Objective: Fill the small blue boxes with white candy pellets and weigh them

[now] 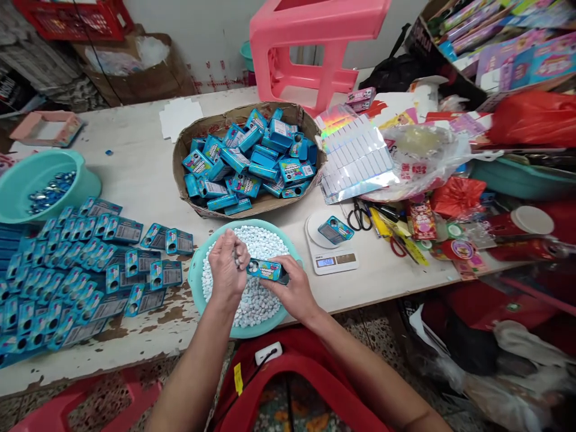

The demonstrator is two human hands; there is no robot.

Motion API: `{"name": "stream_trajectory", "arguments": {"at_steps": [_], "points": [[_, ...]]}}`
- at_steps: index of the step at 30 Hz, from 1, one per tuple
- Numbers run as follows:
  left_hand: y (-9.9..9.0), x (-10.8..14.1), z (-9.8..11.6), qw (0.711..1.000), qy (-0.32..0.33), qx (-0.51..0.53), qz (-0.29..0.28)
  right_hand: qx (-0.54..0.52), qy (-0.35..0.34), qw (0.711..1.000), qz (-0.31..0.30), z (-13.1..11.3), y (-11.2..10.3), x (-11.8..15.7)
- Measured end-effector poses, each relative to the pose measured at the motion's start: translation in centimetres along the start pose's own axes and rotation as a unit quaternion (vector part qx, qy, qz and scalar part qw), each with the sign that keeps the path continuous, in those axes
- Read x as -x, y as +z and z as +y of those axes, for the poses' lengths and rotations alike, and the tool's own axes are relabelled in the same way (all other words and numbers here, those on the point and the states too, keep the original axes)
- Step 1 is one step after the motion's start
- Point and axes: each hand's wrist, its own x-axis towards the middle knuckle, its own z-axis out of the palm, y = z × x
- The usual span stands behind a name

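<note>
Over a turquoise basin point(194, 282) full of small white candies point(258, 303), my right hand point(292, 288) holds a small blue candy box point(266, 269) sideways. My left hand point(228, 264) is closed at the left end of that box, with some pale candies showing between its fingers. Just right of the basin, a white digital scale point(335, 261) carries another blue box point(335, 230). Behind the basin, a cardboard tray point(184, 195) holds many blue boxes point(246, 185).
Rows of blue boxes point(76, 258) stand at the left, near a turquoise bowl point(85, 180) of shiny blue pieces. Scissors point(359, 216), markers and holographic sticker sheets point(355, 156) lie right of the tray. A pink stool point(310, 36) stands behind.
</note>
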Motion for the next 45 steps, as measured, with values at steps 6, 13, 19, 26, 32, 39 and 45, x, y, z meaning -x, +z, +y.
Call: {"name": "stream_trajectory", "arguments": {"at_steps": [6, 13, 19, 26, 32, 39, 45], "points": [[-2.1, -2.6, 1.4, 0.986, -0.110, 0.121, 0.015, -0.087, -0.006, 0.996, 0.027, 0.6, -2.1, 0.9], [-5.0, -4.0, -2.7, 0.971, -0.239, -0.019, -0.006, -0.085, 0.076, 0.988, 0.102, 1.8, -7.5, 5.4], [-5.2, -3.5, -4.6, 0.921, -0.047, -0.386, 0.027, -0.036, 0.173, 0.972, 0.155, 7.9, -10.4, 10.4], [-4.2, -3.6, -5.2, 0.758, 0.097, -0.645, -0.032, 0.051, 0.082, 0.984, 0.151, 13.9, -7.7, 11.1], [-5.0, -3.3, -5.8, 0.783, 0.082, -0.616, -0.021, 0.105, 0.036, 0.970, 0.215, 12.4, -10.5, 8.2], [-5.0, -2.5, -6.0, 0.854, 0.077, -0.514, 0.002, 0.107, 0.118, 0.953, 0.256, 14.4, -13.6, -4.5], [-3.5, -1.6, -5.2, 0.971, -0.027, -0.229, 0.070, 0.168, -0.041, 0.961, 0.214, 7.3, -12.6, -5.8]]}}
